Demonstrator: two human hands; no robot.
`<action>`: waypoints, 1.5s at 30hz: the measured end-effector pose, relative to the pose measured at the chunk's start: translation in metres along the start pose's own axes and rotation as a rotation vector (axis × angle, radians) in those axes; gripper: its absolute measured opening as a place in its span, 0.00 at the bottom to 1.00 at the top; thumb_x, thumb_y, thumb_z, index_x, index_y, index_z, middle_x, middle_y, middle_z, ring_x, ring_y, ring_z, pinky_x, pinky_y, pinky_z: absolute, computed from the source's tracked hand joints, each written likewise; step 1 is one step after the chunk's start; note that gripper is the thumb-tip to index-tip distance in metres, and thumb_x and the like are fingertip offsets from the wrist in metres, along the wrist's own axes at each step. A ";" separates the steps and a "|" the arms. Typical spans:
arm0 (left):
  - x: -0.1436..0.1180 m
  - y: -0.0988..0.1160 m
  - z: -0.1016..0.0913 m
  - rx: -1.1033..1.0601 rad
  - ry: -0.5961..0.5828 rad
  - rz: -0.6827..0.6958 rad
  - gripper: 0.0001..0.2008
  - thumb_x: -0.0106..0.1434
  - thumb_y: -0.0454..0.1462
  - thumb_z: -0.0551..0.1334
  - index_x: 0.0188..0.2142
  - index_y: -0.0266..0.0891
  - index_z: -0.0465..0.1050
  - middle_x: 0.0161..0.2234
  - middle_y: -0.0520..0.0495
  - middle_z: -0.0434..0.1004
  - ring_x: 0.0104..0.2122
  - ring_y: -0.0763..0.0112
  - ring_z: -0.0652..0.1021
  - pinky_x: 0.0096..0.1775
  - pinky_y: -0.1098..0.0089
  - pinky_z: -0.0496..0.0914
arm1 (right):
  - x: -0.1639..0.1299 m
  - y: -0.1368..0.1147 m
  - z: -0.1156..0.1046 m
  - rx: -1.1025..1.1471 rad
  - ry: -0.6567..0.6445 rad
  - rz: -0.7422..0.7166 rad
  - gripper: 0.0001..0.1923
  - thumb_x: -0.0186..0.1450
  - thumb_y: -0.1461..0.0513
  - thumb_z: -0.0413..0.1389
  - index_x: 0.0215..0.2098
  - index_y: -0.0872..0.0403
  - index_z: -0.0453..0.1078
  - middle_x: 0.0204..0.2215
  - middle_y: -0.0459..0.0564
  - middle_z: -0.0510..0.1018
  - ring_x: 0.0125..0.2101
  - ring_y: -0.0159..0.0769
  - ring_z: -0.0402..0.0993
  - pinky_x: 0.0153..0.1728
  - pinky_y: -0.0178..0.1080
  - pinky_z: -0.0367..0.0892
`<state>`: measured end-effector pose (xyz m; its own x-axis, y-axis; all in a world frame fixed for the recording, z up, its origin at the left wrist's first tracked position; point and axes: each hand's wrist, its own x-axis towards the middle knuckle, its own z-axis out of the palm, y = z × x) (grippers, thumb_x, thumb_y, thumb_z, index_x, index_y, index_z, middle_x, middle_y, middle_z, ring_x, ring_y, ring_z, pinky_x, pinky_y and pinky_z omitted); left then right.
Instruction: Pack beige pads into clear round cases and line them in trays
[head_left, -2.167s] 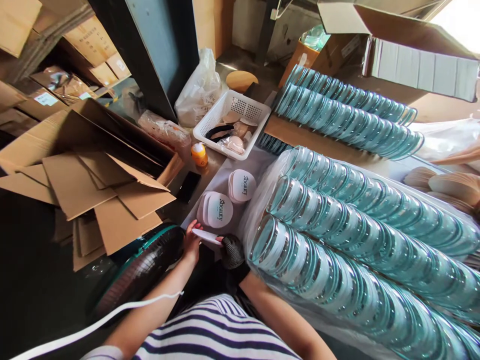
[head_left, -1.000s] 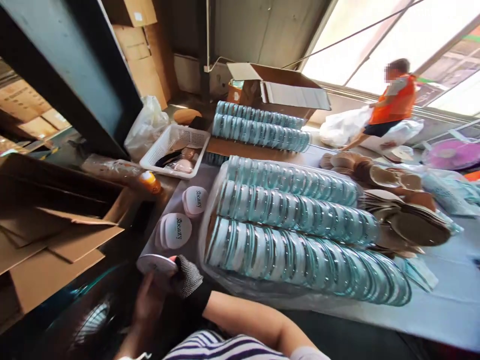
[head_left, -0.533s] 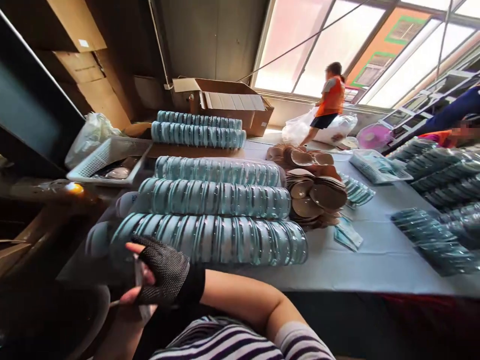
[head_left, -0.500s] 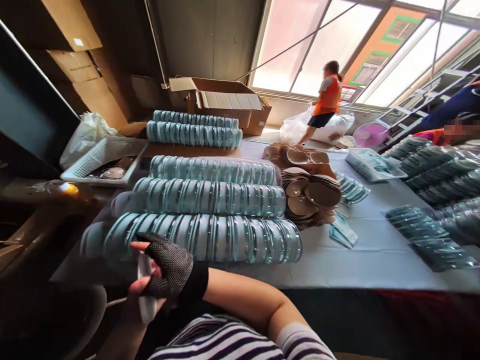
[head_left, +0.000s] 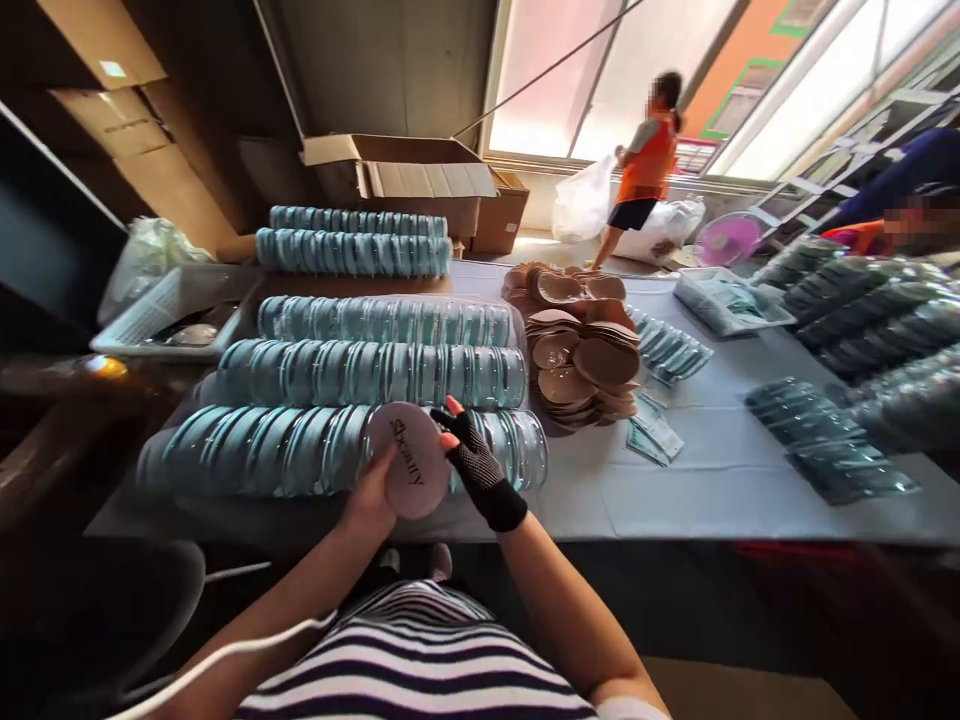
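Your fingers grip a round white case (head_left: 409,462) between both hands, held upright just above the near table edge: your bare left hand (head_left: 373,497) cups its lower left rim, your gloved right hand (head_left: 471,462) pinches its right edge. Behind it, a white basket (head_left: 150,322) holds pale items, and an open cardboard box (head_left: 405,185) shows white packs.

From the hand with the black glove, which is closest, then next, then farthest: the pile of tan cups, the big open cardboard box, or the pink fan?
From the right hand:
1. Pile of tan cups, just beyond it on the table, to the right.
2. Open cardboard box, past the table's far end.
3. Pink fan, far right by the windows.
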<state>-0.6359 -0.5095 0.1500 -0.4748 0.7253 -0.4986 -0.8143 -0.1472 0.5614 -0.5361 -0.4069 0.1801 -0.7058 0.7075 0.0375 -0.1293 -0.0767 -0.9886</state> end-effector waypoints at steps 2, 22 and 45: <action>0.000 0.001 0.015 0.028 0.040 0.120 0.23 0.53 0.42 0.72 0.48 0.38 0.74 0.41 0.44 0.81 0.41 0.63 0.80 0.43 0.66 0.75 | -0.008 0.008 -0.008 -0.038 0.121 0.078 0.37 0.56 0.48 0.62 0.60 0.52 0.64 0.54 0.56 0.73 0.51 0.43 0.71 0.50 0.45 0.68; 0.002 0.023 -0.004 0.212 -0.227 -0.036 0.26 0.55 0.45 0.71 0.50 0.34 0.73 0.46 0.37 0.80 0.51 0.50 0.77 0.53 0.53 0.70 | -0.028 -0.006 0.011 -0.169 0.325 0.104 0.21 0.60 0.49 0.58 0.45 0.55 0.71 0.40 0.53 0.77 0.39 0.40 0.72 0.41 0.42 0.70; 0.010 0.059 -0.009 0.649 -0.249 -0.304 0.25 0.34 0.42 0.78 0.35 0.37 0.81 0.32 0.40 0.83 0.37 0.45 0.81 0.36 0.57 0.78 | -0.080 -0.042 -0.014 0.247 -0.050 0.296 0.24 0.55 0.49 0.62 0.45 0.55 0.73 0.35 0.47 0.76 0.35 0.34 0.72 0.39 0.38 0.70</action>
<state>-0.6915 -0.5172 0.1720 -0.1083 0.8126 -0.5727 -0.5008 0.4530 0.7375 -0.4645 -0.4499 0.2163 -0.7701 0.5947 -0.2309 -0.0745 -0.4433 -0.8933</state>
